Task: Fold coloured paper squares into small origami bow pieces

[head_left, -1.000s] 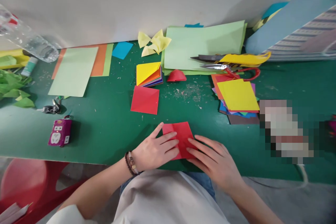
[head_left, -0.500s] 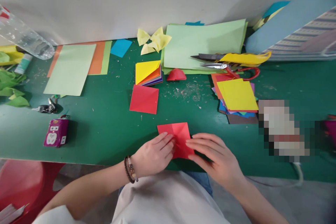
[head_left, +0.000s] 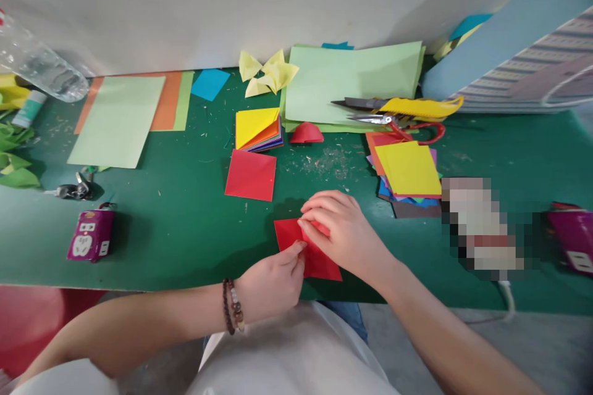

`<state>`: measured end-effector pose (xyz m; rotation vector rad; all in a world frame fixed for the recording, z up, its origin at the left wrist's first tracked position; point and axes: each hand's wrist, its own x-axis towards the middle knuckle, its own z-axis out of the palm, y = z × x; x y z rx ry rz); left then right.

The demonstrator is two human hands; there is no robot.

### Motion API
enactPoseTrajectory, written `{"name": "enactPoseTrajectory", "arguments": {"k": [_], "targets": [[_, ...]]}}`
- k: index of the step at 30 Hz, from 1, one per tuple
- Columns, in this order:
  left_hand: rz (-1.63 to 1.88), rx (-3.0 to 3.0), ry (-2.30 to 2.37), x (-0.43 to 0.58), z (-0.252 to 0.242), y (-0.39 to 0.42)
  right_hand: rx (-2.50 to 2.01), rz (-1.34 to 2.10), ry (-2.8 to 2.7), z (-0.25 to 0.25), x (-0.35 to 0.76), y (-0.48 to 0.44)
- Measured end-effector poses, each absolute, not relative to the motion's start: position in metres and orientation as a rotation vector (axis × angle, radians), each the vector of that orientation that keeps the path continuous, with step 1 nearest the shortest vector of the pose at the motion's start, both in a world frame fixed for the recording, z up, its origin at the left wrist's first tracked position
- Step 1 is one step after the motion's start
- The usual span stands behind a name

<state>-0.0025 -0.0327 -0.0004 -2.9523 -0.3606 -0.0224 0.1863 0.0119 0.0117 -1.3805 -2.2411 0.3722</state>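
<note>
A red paper square (head_left: 319,263) lies on the green table near its front edge, with a fold partly lifted under my fingers. My right hand (head_left: 336,228) is curled over its upper right part, pinching the paper between fingers and thumb. My left hand (head_left: 271,284), with a beaded bracelet (head_left: 232,305) on the wrist, grips the paper's lower left side. My hands hide the middle of the sheet, so the fold's exact shape is hidden.
Beyond my hands lie a flat red square (head_left: 251,175), a folded multicoloured paper stack (head_left: 258,129), a small red folded piece (head_left: 306,133) and scissors (head_left: 370,118) on light green sheets (head_left: 349,83). A yellow-topped paper pile (head_left: 407,169) lies to the right.
My right hand has moved up and curled over the red paper, and my fingers now pinch it. The paper has shifted slightly left, and its fold is lifted.
</note>
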Motion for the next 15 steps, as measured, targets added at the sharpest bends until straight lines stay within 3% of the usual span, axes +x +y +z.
{"name": "enactPoseTrajectory", "arguments": {"k": [5,10,15], "targets": [[-0.184,-3.037,-0.474,-0.006,-0.004,-0.025,-1.532,0.104,-2.175,0.009,0.206,0.013],[-0.371,-3.270,-0.613,-0.017,-0.011,-0.012,-1.158,0.227,-2.511,0.000,0.224,-0.021],[-0.592,-3.397,-0.802,-0.022,-0.013,-0.015,-1.123,0.263,-2.490,-0.019,0.234,-0.058]]}}
